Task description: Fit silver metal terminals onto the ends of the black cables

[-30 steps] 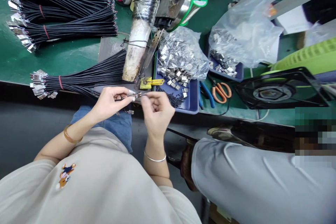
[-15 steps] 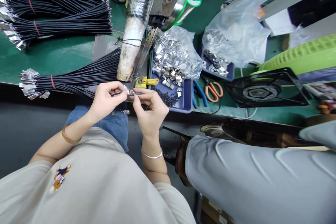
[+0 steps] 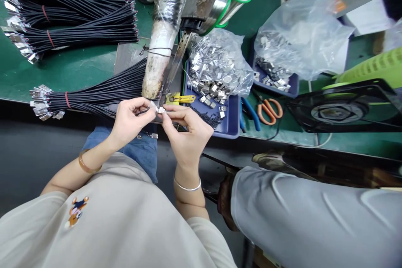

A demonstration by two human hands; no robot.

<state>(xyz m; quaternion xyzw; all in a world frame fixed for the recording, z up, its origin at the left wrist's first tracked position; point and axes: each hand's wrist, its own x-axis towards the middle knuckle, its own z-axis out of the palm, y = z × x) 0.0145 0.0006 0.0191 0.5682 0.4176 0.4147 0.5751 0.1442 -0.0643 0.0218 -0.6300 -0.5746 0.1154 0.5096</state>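
Head view shows, left of the blue parts tray, the left hand pinching a black cable and the right hand clamped on a metal connector, apparently for fitting, where next move needs steady alignment.

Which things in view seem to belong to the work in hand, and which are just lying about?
Seemingly part of the work:
Small metal piece, pinched between the fingertips of the left hand and right hand
Lower cable bundle, beside the left hand
Blue tray with loose metal pieces

Probably just lying about:
Orange-handled tool
Blue-handled tool
Black fan
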